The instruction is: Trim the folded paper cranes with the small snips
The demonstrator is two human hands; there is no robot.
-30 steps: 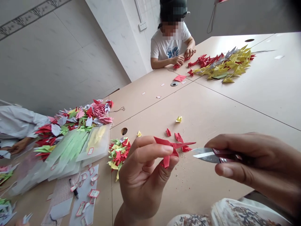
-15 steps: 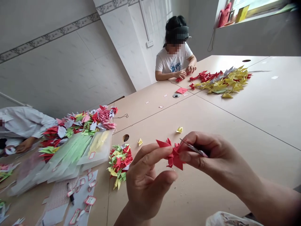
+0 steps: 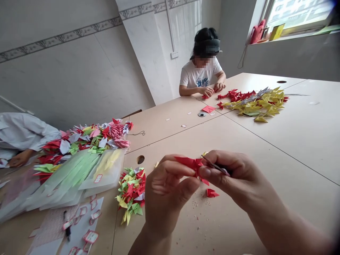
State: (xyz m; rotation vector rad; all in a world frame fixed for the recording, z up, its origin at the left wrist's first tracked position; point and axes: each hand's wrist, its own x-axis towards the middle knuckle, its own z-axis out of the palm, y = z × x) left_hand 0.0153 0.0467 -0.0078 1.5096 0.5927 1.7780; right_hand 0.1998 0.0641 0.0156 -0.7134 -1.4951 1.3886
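Observation:
My left hand [image 3: 167, 194] pinches a red folded-paper crane [image 3: 189, 163] between thumb and fingers. Against the crane's right side, my right hand [image 3: 243, 184] is closed around a slim, pointed metal tool [image 3: 214, 164]. The tool's tip points up and left, just above the paper; its other end is hidden in the palm, so its exact kind is unclear. Below the hands, a small red folded-paper piece [image 3: 211, 193] lies on the table among tiny scraps. To the left sits a small heap of red, green and yellow folded paper [image 3: 132, 191].
Clear plastic bags [image 3: 66, 180] of folded paper and a big colourful pile [image 3: 98, 136] occupy the left. Labels and a black pen [image 3: 67, 226] lie nearer. Across the table [image 3: 265, 159], a person [image 3: 200, 76] handles red paper beside strung yellow and red cranes [image 3: 260, 102]. Another person's sleeve [image 3: 26, 132] shows left.
A small red paper piece now lies below my hands, where none lay before. The crane has turned, and its red paper looks less spread. The camera view has tilted slightly upward.

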